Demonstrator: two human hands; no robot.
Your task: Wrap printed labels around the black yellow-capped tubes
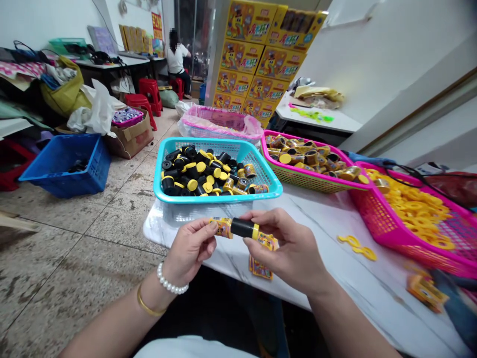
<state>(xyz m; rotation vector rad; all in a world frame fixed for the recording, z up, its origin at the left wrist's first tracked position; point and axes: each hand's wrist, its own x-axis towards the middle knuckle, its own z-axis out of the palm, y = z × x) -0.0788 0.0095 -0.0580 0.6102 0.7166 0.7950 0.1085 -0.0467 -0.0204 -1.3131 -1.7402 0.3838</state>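
My right hand [285, 243] closes its fingers and thumb round a small black plastic tube [243, 227] with a yellow end. Pinched in my left hand [196, 244] is a yellow printed label [223, 227] that meets the tube's left end. Whether the label is stuck to the tube there I cannot tell. Below my right hand, a small stack of printed labels [261, 268] lies at the table edge, partly hidden by the fingers. Just beyond both hands stands a turquoise basket [219, 199] of black tubes with yellow ends, some wrapped in labels.
On the marbled table [316, 219], a pink basket [316, 179] holds labelled tubes, and another pink basket [395, 236] holds yellow ring pieces. Loose yellow rings [357, 247] lie nearby. Yellow boxes [242, 54] are stacked behind. A blue crate [70, 169] stands on the floor; a person [178, 59] sits far back.
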